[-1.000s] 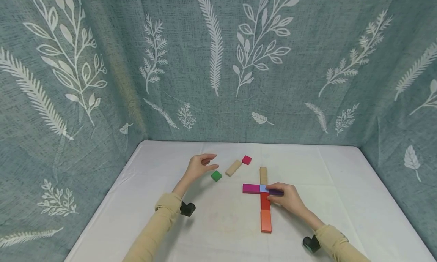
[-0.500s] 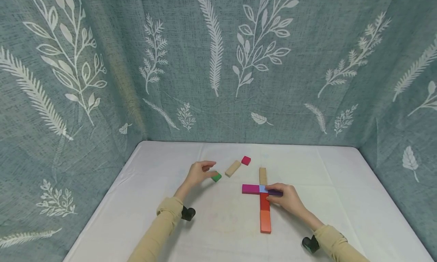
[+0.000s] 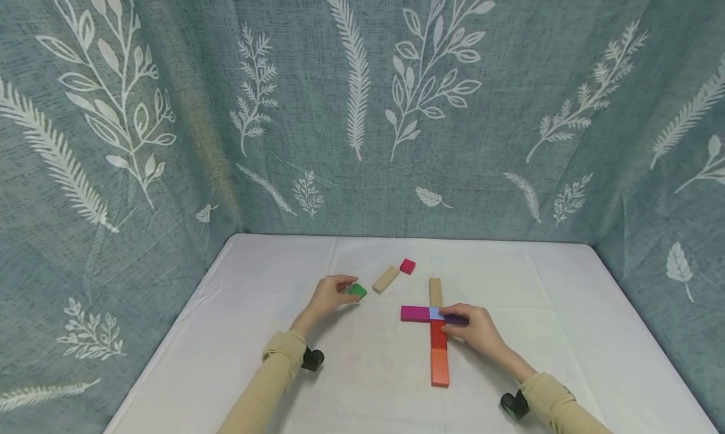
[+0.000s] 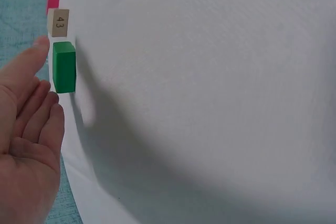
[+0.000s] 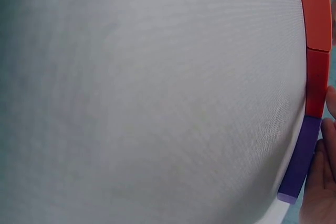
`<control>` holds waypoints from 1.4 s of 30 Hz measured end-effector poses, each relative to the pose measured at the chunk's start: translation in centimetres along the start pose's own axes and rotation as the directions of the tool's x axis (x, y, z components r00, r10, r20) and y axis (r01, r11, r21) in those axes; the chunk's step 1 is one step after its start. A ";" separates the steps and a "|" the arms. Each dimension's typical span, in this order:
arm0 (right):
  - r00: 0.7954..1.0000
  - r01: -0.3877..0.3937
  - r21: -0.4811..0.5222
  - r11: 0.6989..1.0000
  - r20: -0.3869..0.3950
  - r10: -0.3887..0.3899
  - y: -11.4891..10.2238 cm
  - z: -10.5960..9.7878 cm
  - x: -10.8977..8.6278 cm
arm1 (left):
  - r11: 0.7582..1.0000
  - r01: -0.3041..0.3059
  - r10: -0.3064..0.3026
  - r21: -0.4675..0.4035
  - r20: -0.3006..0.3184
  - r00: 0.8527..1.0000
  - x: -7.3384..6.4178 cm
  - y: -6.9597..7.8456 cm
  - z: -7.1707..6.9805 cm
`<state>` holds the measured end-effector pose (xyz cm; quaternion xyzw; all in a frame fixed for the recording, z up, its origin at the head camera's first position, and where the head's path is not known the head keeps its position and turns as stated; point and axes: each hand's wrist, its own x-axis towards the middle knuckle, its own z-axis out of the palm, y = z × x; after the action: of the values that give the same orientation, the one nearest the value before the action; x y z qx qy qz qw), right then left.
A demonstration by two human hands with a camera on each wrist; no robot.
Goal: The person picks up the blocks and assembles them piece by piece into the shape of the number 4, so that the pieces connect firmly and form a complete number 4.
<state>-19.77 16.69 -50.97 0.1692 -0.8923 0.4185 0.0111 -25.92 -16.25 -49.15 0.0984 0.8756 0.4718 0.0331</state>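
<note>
The green block (image 3: 357, 290) lies on the cloth with my left hand (image 3: 327, 295) around it. In the head view its thumb and index finger flank it; the left wrist view shows a gap between my fingers and the green block (image 4: 64, 67). My right hand (image 3: 477, 324) rests over the dark purple block (image 3: 457, 320). Its index fingertip meets the light blue block (image 3: 435, 313), and the thumb tip is at the red block (image 3: 438, 334). The right wrist view shows the purple block's long side (image 5: 300, 158) uncovered by fingers.
A magenta block (image 3: 415, 314), a beige block (image 3: 435, 290) and an orange block (image 3: 439, 367) complete a cross shape. Another beige block (image 3: 386, 280), marked with dark digits, and a crimson block (image 3: 407, 267) lie farther back. White cloth covers the table (image 3: 362, 371); a patterned curtain (image 3: 362, 107) hangs behind.
My left hand has moved slightly down and right, and its thumb and fingers have come around the green block. My right hand has stayed in place over the purple block.
</note>
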 end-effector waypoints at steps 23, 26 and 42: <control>1.000 -0.026 0.022 0.999 0.002 0.026 0.0 0.2 -0.2 | 0.998 -0.062 0.062 0.029 -0.007 0.998 -0.4 -0.8 0.5; 1.000 -0.029 0.026 0.999 0.005 0.029 0.0 0.3 -0.2 | 0.998 -0.058 0.058 0.021 -0.007 0.998 -0.4 -0.9 0.5; 1.000 -0.031 0.028 0.999 0.000 0.031 -0.1 0.2 -0.3 | 0.997 -0.068 0.068 0.030 -0.012 0.998 -0.4 -1.0 0.6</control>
<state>-19.45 16.53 -51.05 0.1553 -0.8888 0.4312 0.0026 -25.60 -16.34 -50.34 0.1255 0.8788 0.4603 0.0100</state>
